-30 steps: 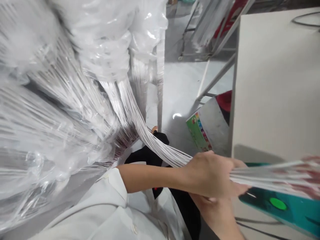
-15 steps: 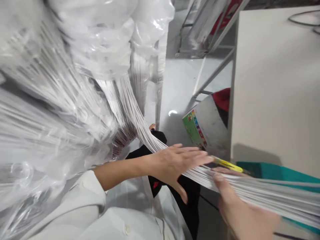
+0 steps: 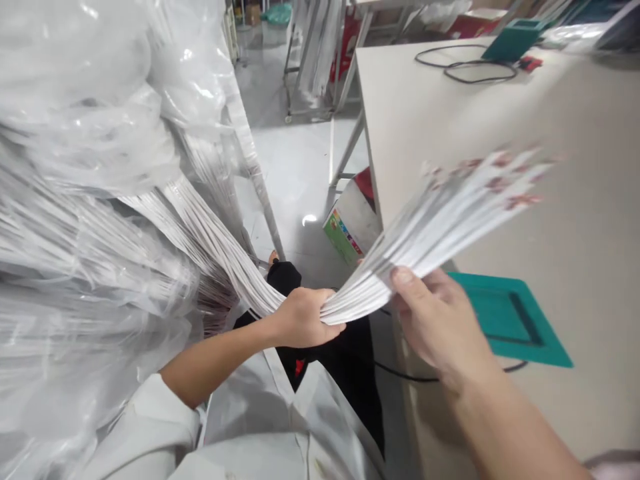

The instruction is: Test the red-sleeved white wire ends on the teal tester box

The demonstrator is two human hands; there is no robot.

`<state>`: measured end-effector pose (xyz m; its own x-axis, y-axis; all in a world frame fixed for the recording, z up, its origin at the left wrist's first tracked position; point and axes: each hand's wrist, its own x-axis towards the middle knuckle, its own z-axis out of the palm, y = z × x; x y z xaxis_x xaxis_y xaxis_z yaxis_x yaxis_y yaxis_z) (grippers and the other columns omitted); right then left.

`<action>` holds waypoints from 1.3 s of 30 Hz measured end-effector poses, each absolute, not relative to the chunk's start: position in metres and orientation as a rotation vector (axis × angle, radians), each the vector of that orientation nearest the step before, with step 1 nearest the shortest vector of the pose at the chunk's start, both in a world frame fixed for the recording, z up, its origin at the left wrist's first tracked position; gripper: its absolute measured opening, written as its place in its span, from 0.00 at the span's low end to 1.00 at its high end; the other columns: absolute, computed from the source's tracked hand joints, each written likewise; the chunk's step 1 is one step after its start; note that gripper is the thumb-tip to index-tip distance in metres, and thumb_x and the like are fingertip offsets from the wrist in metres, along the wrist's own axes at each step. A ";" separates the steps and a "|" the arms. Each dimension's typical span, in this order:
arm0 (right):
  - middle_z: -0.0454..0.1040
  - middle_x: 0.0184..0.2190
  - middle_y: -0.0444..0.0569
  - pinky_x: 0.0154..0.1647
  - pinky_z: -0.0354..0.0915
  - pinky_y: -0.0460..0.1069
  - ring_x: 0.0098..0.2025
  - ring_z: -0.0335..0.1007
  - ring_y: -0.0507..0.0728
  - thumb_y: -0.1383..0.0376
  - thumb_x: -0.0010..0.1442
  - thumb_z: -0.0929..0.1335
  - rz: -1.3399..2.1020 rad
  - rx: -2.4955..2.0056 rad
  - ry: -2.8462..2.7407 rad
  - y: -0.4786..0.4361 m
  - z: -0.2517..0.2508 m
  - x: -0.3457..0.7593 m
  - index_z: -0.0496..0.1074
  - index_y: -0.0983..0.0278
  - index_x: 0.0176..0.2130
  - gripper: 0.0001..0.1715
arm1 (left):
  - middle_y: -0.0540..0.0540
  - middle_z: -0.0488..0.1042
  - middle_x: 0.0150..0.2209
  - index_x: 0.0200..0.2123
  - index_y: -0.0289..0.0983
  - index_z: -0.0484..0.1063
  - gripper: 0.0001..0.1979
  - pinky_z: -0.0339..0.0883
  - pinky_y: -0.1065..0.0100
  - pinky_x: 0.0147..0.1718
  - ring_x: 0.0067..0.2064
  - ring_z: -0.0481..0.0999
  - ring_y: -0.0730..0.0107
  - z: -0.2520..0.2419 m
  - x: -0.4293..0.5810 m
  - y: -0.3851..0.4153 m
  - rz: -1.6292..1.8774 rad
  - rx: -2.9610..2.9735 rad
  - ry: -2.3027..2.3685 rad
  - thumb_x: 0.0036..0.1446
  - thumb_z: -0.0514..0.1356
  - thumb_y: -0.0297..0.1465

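A bundle of long white wires point(image 3: 363, 293) runs from the hanging stock on the left, across my lap, toward the table. My left hand point(image 3: 306, 319) is closed around its middle. Farther along, my right hand point(image 3: 437, 320) grips the same bundle, thumb on top and fingers underneath. Beyond the right hand, the loose wires fan up and to the right, their reddish, copper-looking ends blurred by motion. A teal mat point(image 3: 515, 317) with a dark rectangular outline lies on the table below and behind the right hand.
More white wires in clear plastic wrapping point(image 3: 75, 247) hang along the left. The pale table point(image 3: 575, 187) fills the right side, bearing a coiled black cable point(image 3: 480, 70) and a green box point(image 3: 513, 40). A printed carton point(image 3: 353, 223) stands on the floor beside the table.
My left hand has gone from spread to closed around the bundle. The free wire ends have swung up into view over the table. The yellow tool near the right hand no longer shows.
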<state>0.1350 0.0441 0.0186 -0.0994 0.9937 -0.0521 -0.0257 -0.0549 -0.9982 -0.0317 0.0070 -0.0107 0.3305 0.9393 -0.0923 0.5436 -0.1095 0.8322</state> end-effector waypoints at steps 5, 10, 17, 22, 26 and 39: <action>0.77 0.39 0.50 0.42 0.68 0.52 0.37 0.72 0.56 0.49 0.51 0.69 1.795 -0.912 -1.226 0.033 0.010 0.122 0.74 0.62 0.40 0.23 | 0.49 0.73 0.26 0.30 0.33 0.70 0.08 0.65 0.71 0.31 0.29 0.71 0.72 0.001 -0.037 0.006 0.806 1.381 1.138 0.44 0.63 0.30; 0.78 0.31 0.48 0.33 0.67 0.49 0.28 0.69 0.52 0.53 0.51 0.71 1.783 -0.950 -1.171 0.019 -0.004 0.112 0.78 0.62 0.38 0.19 | 0.47 0.74 0.25 0.27 0.31 0.71 0.06 0.67 0.67 0.33 0.29 0.74 0.69 0.003 -0.037 0.010 0.870 1.204 0.977 0.44 0.64 0.27; 0.76 0.22 0.45 0.31 0.68 0.50 0.23 0.68 0.52 0.58 0.43 0.75 1.688 -1.072 -0.849 0.017 -0.016 0.110 0.79 0.62 0.30 0.13 | 0.49 0.72 0.24 0.27 0.31 0.71 0.06 0.66 0.70 0.30 0.28 0.71 0.72 -0.002 -0.032 0.010 0.911 1.175 1.103 0.43 0.64 0.27; 0.77 0.23 0.47 0.30 0.69 0.49 0.24 0.70 0.52 0.56 0.43 0.75 1.607 -1.088 -0.776 0.015 -0.013 0.111 0.78 0.64 0.25 0.13 | 0.47 0.75 0.28 0.32 0.31 0.73 0.11 0.69 0.68 0.31 0.28 0.73 0.71 -0.003 -0.033 0.011 0.977 1.051 1.075 0.43 0.66 0.30; 0.78 0.29 0.49 0.36 0.70 0.50 0.31 0.73 0.54 0.54 0.44 0.74 1.537 -1.040 -0.569 0.018 -0.006 0.113 0.77 0.64 0.27 0.16 | 0.48 0.73 0.24 0.30 0.31 0.72 0.12 0.68 0.69 0.29 0.26 0.73 0.72 -0.004 -0.035 0.012 1.036 1.007 1.204 0.44 0.67 0.33; 0.75 0.29 0.48 0.37 0.69 0.51 0.35 0.73 0.57 0.54 0.40 0.76 1.783 -1.007 -0.654 0.031 0.001 0.085 0.71 0.66 0.34 0.25 | 0.42 0.72 0.35 0.36 0.35 0.69 0.09 0.66 0.63 0.38 0.38 0.72 0.62 -0.039 -0.031 -0.011 0.841 1.884 1.571 0.51 0.58 0.34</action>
